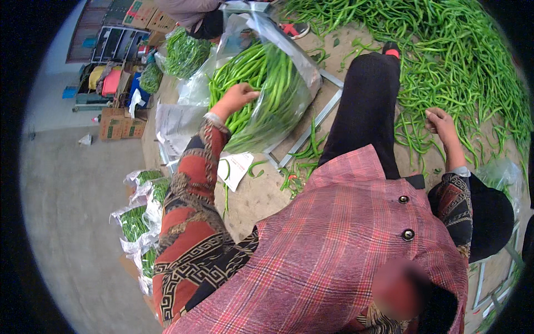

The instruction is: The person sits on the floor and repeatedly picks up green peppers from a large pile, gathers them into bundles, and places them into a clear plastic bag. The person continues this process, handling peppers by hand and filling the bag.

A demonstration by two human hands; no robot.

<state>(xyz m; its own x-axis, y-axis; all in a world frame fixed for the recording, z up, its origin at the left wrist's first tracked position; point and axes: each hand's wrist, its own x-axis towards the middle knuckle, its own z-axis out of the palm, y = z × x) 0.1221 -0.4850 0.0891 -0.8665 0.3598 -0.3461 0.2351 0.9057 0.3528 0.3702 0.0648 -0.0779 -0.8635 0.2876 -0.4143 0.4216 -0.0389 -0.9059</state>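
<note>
My left hand is over long green peppers heaped in a large clear plastic bag. Its thumb and fingers are bent close together beside the bag's film; whether they pinch a pepper is unclear. The bag rests within a metal frame on the floor. On the other side of my knee, my right hand hovers at the near edge of a wide pile of loose green peppers. Its fingers are curled, and their inner side is hidden, so I cannot see whether anything is in them.
Another person is beyond the bag. More bagged peppers stand behind it. Several packed bags line the left, near cardboard boxes. A printed sheet and stray peppers lie on the floor. A second metal frame is at lower right.
</note>
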